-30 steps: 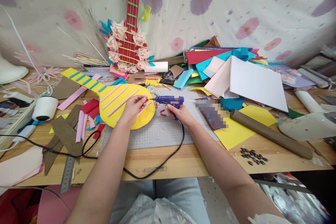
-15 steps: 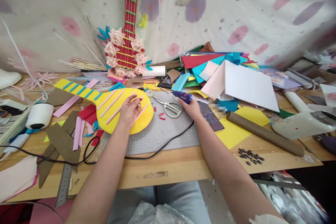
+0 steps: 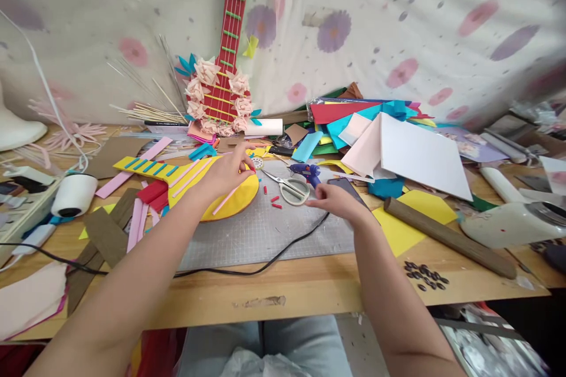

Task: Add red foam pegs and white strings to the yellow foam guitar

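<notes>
Over the yellow guitar-shaped cutout [image 3: 241,197], my left hand [image 3: 223,175] is closed in a pinch on a small red stick [image 3: 253,171], mostly covered by the fingertips. Pink and blue strips lie across the cutout. My right hand [image 3: 339,200] is just below the handle of a blue glue gun [image 3: 306,173], fingers loosely apart; whether a fingertip still touches the handle is unclear. The gun rests behind pale-handled scissors [image 3: 295,191]. Several short red sticks [image 3: 276,206] lie on the grey cutting mat [image 3: 265,241].
A red guitar-shaped piece with paper flowers [image 3: 221,109] leans against the curtain. Colored sheets and a white board [image 3: 424,156] are piled at the back right. The black cable [image 3: 247,273] crosses the front. Black oval beads [image 3: 427,277] and a brown roll [image 3: 448,238] lie right.
My right hand has come off the glue gun's grip, drawing back toward me and to the right. My left hand has moved right over the cutout with the red stick, and the cutout has shifted.
</notes>
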`<state>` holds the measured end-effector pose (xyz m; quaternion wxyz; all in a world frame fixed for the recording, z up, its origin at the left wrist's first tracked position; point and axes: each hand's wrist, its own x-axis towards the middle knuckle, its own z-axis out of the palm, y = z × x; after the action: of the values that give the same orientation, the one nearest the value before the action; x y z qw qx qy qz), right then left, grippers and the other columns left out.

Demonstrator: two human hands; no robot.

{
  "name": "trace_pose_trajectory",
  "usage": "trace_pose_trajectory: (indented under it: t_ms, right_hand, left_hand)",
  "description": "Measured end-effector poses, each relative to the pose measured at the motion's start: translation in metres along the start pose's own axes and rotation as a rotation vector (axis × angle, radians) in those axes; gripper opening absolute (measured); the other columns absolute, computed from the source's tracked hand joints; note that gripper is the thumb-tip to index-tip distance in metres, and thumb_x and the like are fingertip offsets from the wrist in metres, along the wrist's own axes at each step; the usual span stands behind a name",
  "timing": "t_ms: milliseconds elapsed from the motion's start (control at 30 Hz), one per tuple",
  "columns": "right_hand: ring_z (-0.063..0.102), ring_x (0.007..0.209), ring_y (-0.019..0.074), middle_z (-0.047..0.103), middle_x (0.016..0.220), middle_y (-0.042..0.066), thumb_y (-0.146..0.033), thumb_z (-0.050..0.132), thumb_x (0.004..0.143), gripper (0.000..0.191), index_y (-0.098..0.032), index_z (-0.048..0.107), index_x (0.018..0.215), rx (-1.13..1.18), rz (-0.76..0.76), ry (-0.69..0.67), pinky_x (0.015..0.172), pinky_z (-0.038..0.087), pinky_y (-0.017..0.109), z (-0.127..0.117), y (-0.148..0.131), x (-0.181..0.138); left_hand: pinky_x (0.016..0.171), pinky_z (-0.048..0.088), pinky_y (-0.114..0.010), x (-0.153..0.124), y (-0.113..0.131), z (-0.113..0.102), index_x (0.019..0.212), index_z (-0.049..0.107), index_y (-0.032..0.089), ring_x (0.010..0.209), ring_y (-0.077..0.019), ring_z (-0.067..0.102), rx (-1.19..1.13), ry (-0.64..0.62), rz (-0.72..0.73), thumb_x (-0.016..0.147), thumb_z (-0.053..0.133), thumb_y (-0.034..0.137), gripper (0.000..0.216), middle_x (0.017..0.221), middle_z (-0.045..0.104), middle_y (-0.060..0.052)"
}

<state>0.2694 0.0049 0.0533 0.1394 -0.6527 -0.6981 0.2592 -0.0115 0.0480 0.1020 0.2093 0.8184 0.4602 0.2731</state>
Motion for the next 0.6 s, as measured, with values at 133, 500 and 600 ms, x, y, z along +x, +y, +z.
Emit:
trace_pose_trajectory:
  t_ms: [133,500,600]
  right_hand:
    - [0.049,0.063,0.0116,0.055,0.075,-0.001,-0.038,0.06,0.073,0.022,-0.02,0.049,0.079,0.371,-0.392,0.073,0.06,0.041,0.026,0.018,-0.045,0.013]
    - [0.055,0.069,0.0116,0.06,0.079,0.0,-0.015,0.053,0.074,0.008,-0.019,0.053,0.081,0.43,-0.585,0.135,0.066,0.044,0.026,0.036,-0.1,0.044]
    - [0.054,0.069,0.012,0.06,0.076,0.0,-0.017,0.055,0.075,0.003,-0.019,0.053,0.075,0.366,-0.584,0.167,0.066,0.042,0.026,0.033,-0.104,0.044]
  left_hand:
    - [0.067,0.045,-0.027,0.003,0.01,0.002,0.128,0.034,0.022,0.076,-0.016,0.062,0.151,-0.15,0.011,0.074,0.055,0.014,0.059,0.088,0.067,-0.001]
    - [0.071,0.044,-0.026,0.007,0.012,-0.012,0.139,0.024,0.021,0.079,-0.0169,0.064,0.236,-0.139,0.01,0.072,0.06,0.016,0.076,0.087,0.068,-0.001]
    - [0.072,0.044,-0.027,0.011,0.016,-0.013,0.14,0.022,0.019,0.075,-0.0163,0.064,0.214,-0.162,-0.007,0.071,0.062,0.017,0.08,0.082,0.068,-0.001]
